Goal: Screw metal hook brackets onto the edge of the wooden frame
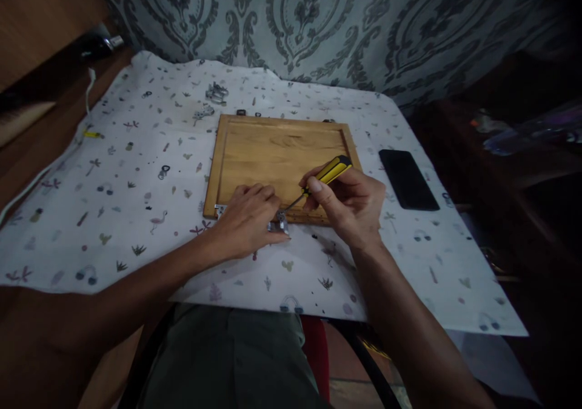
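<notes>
A wooden panel point(273, 154) with a raised frame lies flat on the patterned cloth. My right hand point(352, 206) grips a yellow and black screwdriver point(334, 169), its tip down at a metal hinge point(282, 221) on the panel's near edge. Fingers bent, my left hand point(250, 218) rests on that same edge and presses around the hinge, which its fingers partly hide. Another metal piece point(220, 209) shows at the panel's near left corner, beside my left wrist.
Loose metal hinges point(216, 93) lie behind the panel at the left. A black phone point(408, 179) is on the cloth to the right. A white cable point(45, 169) runs along the left edge. Behind stands a patterned upholstered surface point(309, 21).
</notes>
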`<state>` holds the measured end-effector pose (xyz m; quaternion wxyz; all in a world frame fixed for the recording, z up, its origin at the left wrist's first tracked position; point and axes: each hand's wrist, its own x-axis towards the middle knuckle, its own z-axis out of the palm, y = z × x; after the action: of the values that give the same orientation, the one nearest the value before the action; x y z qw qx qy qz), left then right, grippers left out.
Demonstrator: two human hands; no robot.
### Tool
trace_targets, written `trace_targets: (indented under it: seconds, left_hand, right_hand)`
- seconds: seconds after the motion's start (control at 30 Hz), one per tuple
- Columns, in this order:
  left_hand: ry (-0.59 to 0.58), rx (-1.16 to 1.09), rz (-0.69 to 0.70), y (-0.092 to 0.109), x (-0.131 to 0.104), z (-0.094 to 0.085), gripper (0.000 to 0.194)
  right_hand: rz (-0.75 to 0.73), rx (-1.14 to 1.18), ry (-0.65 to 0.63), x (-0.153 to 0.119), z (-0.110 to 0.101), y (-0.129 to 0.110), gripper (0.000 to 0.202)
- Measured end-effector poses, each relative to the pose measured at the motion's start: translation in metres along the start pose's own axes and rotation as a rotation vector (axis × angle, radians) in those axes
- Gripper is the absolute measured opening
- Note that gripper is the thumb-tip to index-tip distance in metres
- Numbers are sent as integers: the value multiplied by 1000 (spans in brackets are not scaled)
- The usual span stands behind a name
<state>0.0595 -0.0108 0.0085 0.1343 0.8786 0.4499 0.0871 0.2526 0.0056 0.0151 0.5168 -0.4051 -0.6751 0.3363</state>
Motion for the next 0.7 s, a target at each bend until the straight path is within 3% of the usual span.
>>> trace_targets:
  seconds: [0.43, 0.7]
  left_hand:
    - [-1, -16, 8, 1, 0, -2, 36]
    - [-28, 26, -5, 3, -1, -3, 41]
  right_hand:
    - [-60, -50, -54, 0, 1, 1, 21]
    - [-68, -104, -65, -2, 2, 3, 24]
